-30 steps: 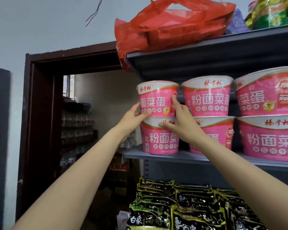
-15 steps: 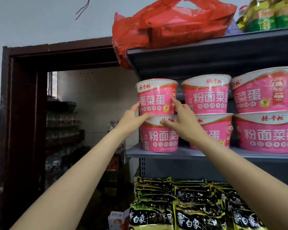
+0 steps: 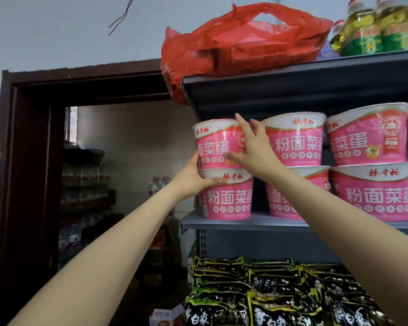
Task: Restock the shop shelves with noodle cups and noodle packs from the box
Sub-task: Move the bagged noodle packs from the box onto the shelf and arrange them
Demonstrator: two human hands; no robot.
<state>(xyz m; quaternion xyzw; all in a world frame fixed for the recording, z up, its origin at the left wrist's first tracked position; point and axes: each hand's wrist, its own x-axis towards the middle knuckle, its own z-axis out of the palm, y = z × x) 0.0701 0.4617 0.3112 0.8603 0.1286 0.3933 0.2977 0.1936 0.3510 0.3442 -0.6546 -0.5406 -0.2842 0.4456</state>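
Note:
Pink noodle cups stand two high on the grey shelf [image 3: 222, 223]. The leftmost upper cup [image 3: 212, 147] sits on the lower cup [image 3: 226, 201]. My left hand [image 3: 191, 178] touches where the two meet, its thumb lying along the lower cup's white rim and its fingers up against the upper cup's left side. My right hand [image 3: 252, 147] is spread against the upper cup's right front, index finger pointing up and thumb on the label. Black noodle packs [image 3: 269, 290] fill the shelf below. The box is out of view.
The dark top shelf [image 3: 292, 90] hangs just over the upper cups, carrying a red plastic bag [image 3: 233, 48] and oil bottles [image 3: 375, 31]. On the left, a dark doorway [image 3: 33, 161] opens onto stacked water bottles [image 3: 80, 208]. A small carton [image 3: 163, 316] lies low by the packs.
My right hand rose from the seam between the two cups to the upper cup's right side, fingers spreading. My left hand slid down to the seam. The cups stayed stacked.

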